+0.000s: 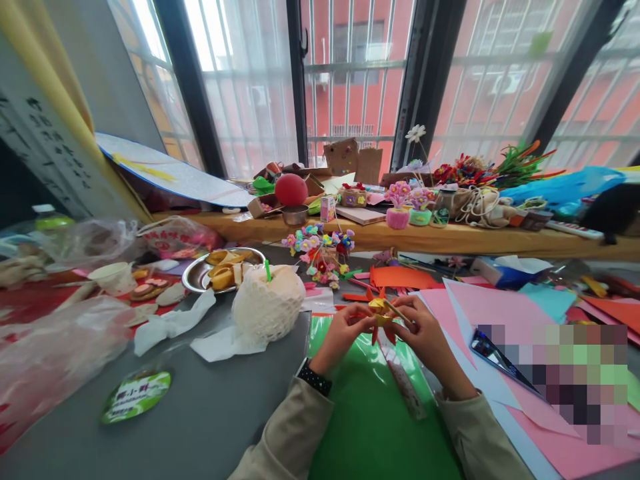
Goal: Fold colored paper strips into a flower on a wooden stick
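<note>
A folded paper flower, yellow in the middle with pointed orange-red petals, is held up over a green sheet. My left hand pinches it from the left, fingertips at the yellow part. From the other side my right hand closes its fingers on a thin tan stick, whose tip reaches the yellow centre. Some right fingertips also seem to touch the flower. Beneath the hands lies a clear ruler on the green sheet.
Left of my hands stand a coconut in white foam netting and a steel bowl with banana peels. Pink paper and a phone lie at right. Small craft flowers stand behind. A green label lies at left.
</note>
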A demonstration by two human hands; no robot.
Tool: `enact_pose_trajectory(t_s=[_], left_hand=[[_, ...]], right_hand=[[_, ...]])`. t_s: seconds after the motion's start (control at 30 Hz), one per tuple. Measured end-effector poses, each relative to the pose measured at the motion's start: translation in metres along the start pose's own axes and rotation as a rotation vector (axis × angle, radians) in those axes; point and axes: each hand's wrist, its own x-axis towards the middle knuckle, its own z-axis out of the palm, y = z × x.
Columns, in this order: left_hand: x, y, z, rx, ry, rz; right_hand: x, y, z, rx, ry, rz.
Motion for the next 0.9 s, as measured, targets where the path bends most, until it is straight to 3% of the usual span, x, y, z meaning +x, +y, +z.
enact_pose_trajectory(t_s=[0.43,0.67,0.9], left_hand=[[-0.0009,-0.0041,-0.0009,0.009,-0.114,0.022],[-0.0013,-0.0075,-0.0003,0.023,-0.109,0.008],[0.0004,-0.0052,0.0015,-0.012,0.028,-0.032]], right_hand=[[-0.0004,0.0067,-0.0014,-0.012,0.016,0.018],[-0.0001,0.0054,0.0000,0.040,0.005,0.022],[0.0001,0.0033,0.0000,0.012,-0.033,-0.003]])
